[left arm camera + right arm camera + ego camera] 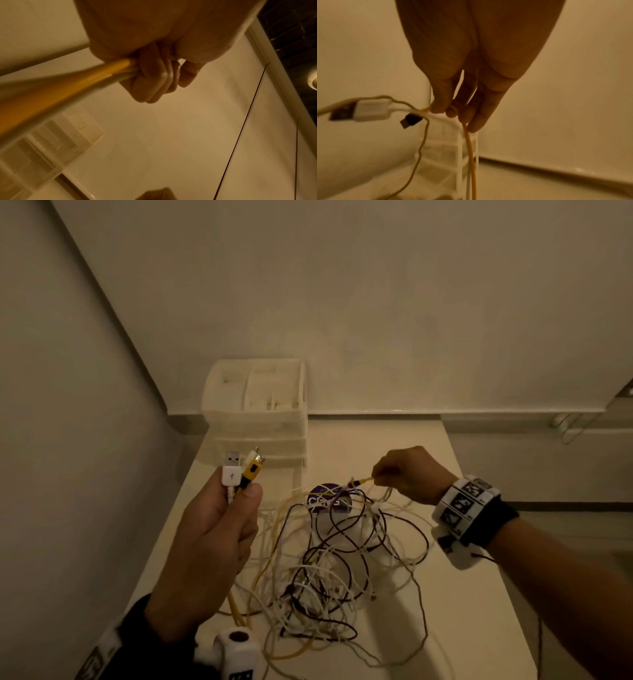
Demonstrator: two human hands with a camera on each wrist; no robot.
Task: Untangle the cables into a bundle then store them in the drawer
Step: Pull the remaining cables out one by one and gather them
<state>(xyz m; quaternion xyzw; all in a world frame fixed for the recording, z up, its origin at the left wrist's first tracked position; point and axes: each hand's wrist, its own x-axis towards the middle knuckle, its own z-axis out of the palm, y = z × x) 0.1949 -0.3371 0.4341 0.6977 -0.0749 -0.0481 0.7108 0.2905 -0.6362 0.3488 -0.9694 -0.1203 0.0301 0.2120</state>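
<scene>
A tangle of white, yellow and dark cables [337, 570] lies on the white table [479, 611]. My left hand [219, 529] is raised at the left and grips several cable ends: a white USB plug [231, 470] and a yellow plug [251, 472] stick up from the fist. In the left wrist view the fingers [150, 78] curl round the yellow cable [68, 86]. My right hand [404, 474] pinches a yellow cable end [363, 480] above the far side of the tangle. The right wrist view shows the yellow cable [471, 155] hanging from the fingertips [447, 109], with a white plug [371, 109] and a dark plug [411, 120] beside them.
A white plastic drawer unit [257, 412] stands at the table's far left against the wall. A purple round label or disc [329, 498] lies under the cables. Walls close in at the left and back. The table's right edge drops to the floor.
</scene>
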